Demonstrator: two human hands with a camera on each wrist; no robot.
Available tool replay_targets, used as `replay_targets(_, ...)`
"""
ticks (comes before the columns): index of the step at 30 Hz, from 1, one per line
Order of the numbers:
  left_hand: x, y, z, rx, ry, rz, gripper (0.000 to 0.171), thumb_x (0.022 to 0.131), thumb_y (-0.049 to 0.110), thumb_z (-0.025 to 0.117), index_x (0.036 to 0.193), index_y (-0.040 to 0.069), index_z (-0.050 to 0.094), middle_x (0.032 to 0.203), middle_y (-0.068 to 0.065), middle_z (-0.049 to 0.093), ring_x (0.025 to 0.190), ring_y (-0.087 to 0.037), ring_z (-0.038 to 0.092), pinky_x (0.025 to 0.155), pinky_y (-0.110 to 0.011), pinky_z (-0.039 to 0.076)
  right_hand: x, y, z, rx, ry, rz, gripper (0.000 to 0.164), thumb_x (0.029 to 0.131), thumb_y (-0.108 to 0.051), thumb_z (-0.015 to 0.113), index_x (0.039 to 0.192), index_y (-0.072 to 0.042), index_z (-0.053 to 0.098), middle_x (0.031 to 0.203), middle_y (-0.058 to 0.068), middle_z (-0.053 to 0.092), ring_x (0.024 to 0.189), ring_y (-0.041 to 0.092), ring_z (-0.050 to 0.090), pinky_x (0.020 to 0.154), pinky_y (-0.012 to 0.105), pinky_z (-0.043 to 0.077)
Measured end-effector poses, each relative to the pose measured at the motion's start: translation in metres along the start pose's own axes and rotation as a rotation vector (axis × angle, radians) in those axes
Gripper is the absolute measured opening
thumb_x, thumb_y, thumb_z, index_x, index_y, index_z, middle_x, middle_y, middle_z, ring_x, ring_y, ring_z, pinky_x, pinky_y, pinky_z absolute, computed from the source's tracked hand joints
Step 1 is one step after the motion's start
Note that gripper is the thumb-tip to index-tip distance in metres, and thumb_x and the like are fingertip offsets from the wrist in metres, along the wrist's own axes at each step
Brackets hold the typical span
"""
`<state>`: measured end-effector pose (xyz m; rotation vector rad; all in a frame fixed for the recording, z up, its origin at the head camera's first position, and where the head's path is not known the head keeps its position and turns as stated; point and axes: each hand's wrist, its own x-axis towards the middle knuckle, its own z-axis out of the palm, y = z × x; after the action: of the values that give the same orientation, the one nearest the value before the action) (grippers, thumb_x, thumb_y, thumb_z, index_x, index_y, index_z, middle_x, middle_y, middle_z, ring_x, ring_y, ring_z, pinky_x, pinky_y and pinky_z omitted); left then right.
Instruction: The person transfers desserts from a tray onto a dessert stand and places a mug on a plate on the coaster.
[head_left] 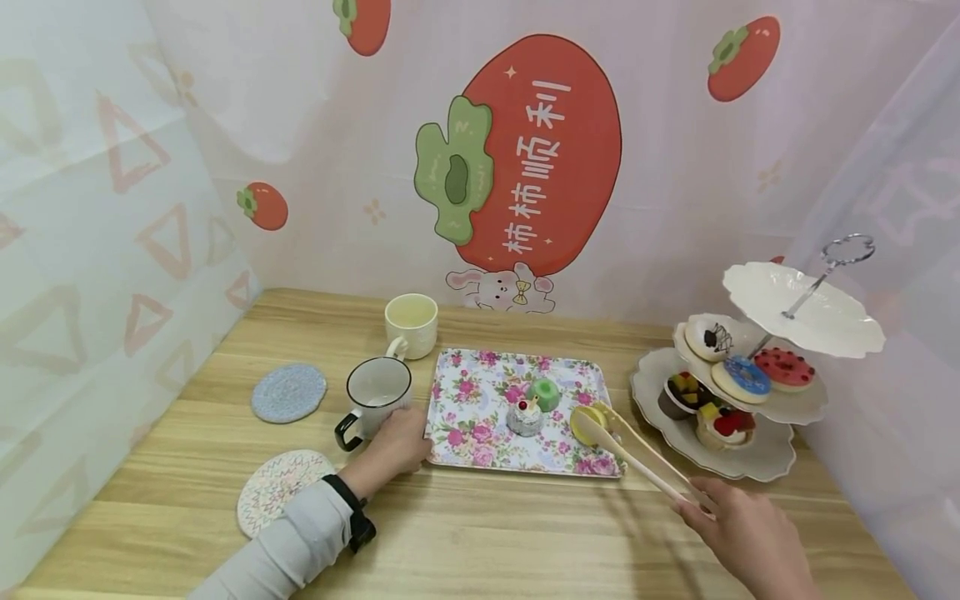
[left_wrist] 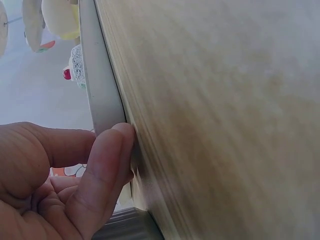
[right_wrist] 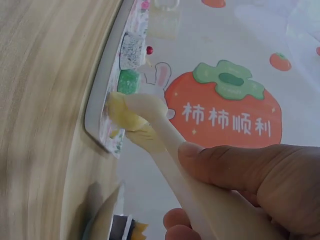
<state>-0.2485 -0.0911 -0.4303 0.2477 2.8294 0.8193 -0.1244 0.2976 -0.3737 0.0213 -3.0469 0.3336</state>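
My left hand (head_left: 401,440) pinches the near left corner of a flowered tray (head_left: 468,404). In the left wrist view, thumb and fingers (left_wrist: 102,165) meet at the tray's pale rim (left_wrist: 102,95). My right hand (head_left: 753,533) grips cream-coloured tongs (right_wrist: 175,145). Their tips are around a small yellow cake (right_wrist: 120,111) at the tray's right end; whether it touches the tray is hard to tell. A grey-white speckled cake (head_left: 525,419) with a red berry on top and a round green cake (head_left: 545,393) sit near the tray's middle.
Close by my left hand stands a white mug (head_left: 380,387) with a black handle; a cream mug (head_left: 412,325) is behind it. Blue (head_left: 289,392) and patterned (head_left: 281,487) coasters lie left. At right, a tiered stand (head_left: 802,304) holds doughnuts (head_left: 783,368) and fruit tarts (head_left: 723,427).
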Motion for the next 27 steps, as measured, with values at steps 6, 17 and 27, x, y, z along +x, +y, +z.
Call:
replay_targets(6, 0.001, 0.000, 0.001, -0.001, 0.005, 0.000, 0.018, 0.082, -0.001, 0.058, 0.065, 0.004, 0.052, 0.058, -0.005, 0.052, 0.041, -0.012, 0.052, 0.038, -0.022, 0.042, -0.002, -0.001, 0.003, -0.040, 0.097, -0.055, 0.023, 0.081, -0.034, 0.071, 0.089, -0.017, 0.060, 0.055, -0.001, 0.050, 0.045, 0.022, 0.048, 0.036, 0.041, 0.034)
replay_targets(17, 0.002, 0.001, 0.001, 0.001, -0.008, -0.014, 0.018, 0.082, 0.000, 0.059, 0.065, 0.004, 0.052, 0.058, -0.005, 0.052, 0.041, -0.012, 0.052, 0.038, -0.022, 0.042, -0.005, 0.000, 0.014, -0.069, 0.230, -0.120, 0.028, 0.075, -0.029, 0.076, 0.093, -0.013, 0.062, 0.049, -0.002, 0.044, 0.043, 0.025, 0.048, 0.036, 0.042, 0.034)
replay_targets(27, 0.001, -0.001, 0.001, -0.003, 0.000, 0.004, 0.020, 0.082, -0.001, 0.057, 0.063, 0.004, 0.054, 0.056, -0.005, 0.053, 0.041, -0.012, 0.052, 0.038, -0.023, 0.042, -0.007, -0.006, 0.024, -0.033, 0.323, -0.208, 0.033, 0.067, -0.024, 0.081, 0.093, -0.012, 0.066, 0.046, -0.005, 0.044, 0.038, 0.021, 0.046, 0.036, 0.040, 0.035)
